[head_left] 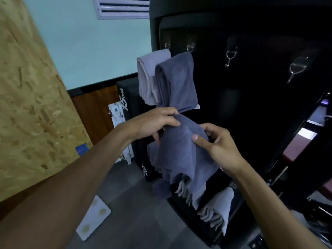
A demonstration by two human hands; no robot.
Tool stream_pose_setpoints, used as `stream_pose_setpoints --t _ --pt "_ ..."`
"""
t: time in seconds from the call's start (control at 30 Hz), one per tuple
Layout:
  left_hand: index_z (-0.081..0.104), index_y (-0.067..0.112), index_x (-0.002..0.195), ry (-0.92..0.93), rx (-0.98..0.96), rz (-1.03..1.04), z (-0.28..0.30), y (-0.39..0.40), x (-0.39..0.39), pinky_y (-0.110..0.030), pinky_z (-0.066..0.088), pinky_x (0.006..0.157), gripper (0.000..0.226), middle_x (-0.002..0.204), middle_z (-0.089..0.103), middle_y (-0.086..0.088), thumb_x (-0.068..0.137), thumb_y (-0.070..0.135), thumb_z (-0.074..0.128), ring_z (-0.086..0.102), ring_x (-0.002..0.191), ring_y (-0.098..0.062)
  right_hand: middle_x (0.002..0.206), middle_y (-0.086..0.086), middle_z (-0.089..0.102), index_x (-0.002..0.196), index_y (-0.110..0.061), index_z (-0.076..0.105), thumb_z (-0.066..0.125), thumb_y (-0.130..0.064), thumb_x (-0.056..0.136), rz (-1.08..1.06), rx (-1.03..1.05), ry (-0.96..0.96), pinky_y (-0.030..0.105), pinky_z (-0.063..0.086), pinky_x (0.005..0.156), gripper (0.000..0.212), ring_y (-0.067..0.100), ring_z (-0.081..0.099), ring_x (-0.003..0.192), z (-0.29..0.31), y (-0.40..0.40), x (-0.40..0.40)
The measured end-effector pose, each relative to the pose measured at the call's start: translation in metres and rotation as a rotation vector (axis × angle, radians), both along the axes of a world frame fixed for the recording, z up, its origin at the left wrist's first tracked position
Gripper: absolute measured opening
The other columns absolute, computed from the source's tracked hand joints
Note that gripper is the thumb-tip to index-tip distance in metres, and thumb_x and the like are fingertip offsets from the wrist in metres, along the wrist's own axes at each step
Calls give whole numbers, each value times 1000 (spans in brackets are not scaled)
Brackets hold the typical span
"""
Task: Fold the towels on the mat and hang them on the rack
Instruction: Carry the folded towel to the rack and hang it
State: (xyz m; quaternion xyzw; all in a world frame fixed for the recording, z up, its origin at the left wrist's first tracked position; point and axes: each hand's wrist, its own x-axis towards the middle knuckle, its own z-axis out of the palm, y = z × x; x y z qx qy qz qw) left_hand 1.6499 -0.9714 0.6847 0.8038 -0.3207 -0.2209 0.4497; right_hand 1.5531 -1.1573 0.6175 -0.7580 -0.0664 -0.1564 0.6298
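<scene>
A dark purple-grey towel [179, 159] hangs bunched between both hands in mid air, in front of the black rack [251, 97]. My left hand [154, 123] pinches its top edge. My right hand [215, 142] grips the towel's right side, thumb pressed on the cloth. Behind them a light grey folded towel [149, 76] and a darker folded towel [179, 81] hang side by side on the rack's two left hooks. Two metal hooks [230, 55] further right are bare. More pale towels [217, 207] lie below on the black mat [188, 209].
An OSB wood panel [30, 105] fills the left side. A black pad marked 75cm [125, 99] leans on the wall by the rack. A white flat card [93, 218] lies on the grey floor. Gym equipment with red pads [301, 142] stands at the right.
</scene>
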Motion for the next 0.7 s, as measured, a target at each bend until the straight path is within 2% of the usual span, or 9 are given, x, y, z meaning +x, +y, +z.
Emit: stream_pose_setpoints --t 0.1,0.17,0.23,0.3,0.43,0.5,0.57,0.63,0.7 --pt "60 22 86 -16 21 1 22 -30 14 -30 51 55 11 88 61 4 96 19 55 62 82 -11 93 4 72 102 -4 64 67 -8 88 -37 89 -64 24 54 74 15 17 70 89 10 -23 17" --pt "60 20 89 -20 23 2 34 -49 22 -31 52 55 7 90 62 1 96 21 57 65 80 -12 79 0 69 102 -9 60 69 -7 86 -81 133 -105 21 51 66 19 14 67 75 16 -38 26" --pt "61 16 96 -44 49 9 47 -66 30 -44 56 61 13 98 65 -10 93 28 61 67 86 -26 66 -2 58 100 -17 55 71 -10 85 -150 107 -155 22 45 57 23 13 55 62 23 -52 34" --pt "62 16 99 -91 94 20 60 -81 39 -53 54 66 21 102 65 -14 89 35 63 67 91 -33 67 1 56 101 -20 54 70 -12 87 -194 70 -203 24 44 56 23 15 52 59 29 -64 41" --pt "61 20 87 -169 94 37 91 -108 48 -29 50 57 7 85 63 1 94 23 59 63 79 -13 85 -6 64 105 -22 58 68 -13 89 -322 50 -306 31 50 60 21 23 60 71 46 -72 51" --pt "60 22 86 -258 133 20 105 -121 53 -30 50 63 19 86 63 2 81 39 68 63 82 -13 86 -10 64 105 -21 59 67 -14 89 -376 80 -349 21 48 58 19 13 60 69 56 -72 56" --pt "60 24 92 -346 210 -4 117 -133 55 -37 54 79 43 94 66 3 65 54 75 65 91 -13 81 -8 64 103 -21 60 67 -16 90 -436 128 -371 14 43 56 16 6 58 64 63 -71 61" --pt "59 26 98 -405 259 -1 125 -144 60 -43 52 91 50 100 67 4 62 55 78 64 97 -13 75 -4 63 101 -22 60 66 -19 90 -508 179 -374 13 40 51 13 7 54 56 69 -70 67" --pt "57 29 99 -465 289 26 126 -153 66 -43 52 91 45 101 65 5 67 49 80 63 96 -12 71 -2 61 100 -23 61 66 -18 91 -572 231 -355 12 40 49 12 7 51 51 69 -70 72"
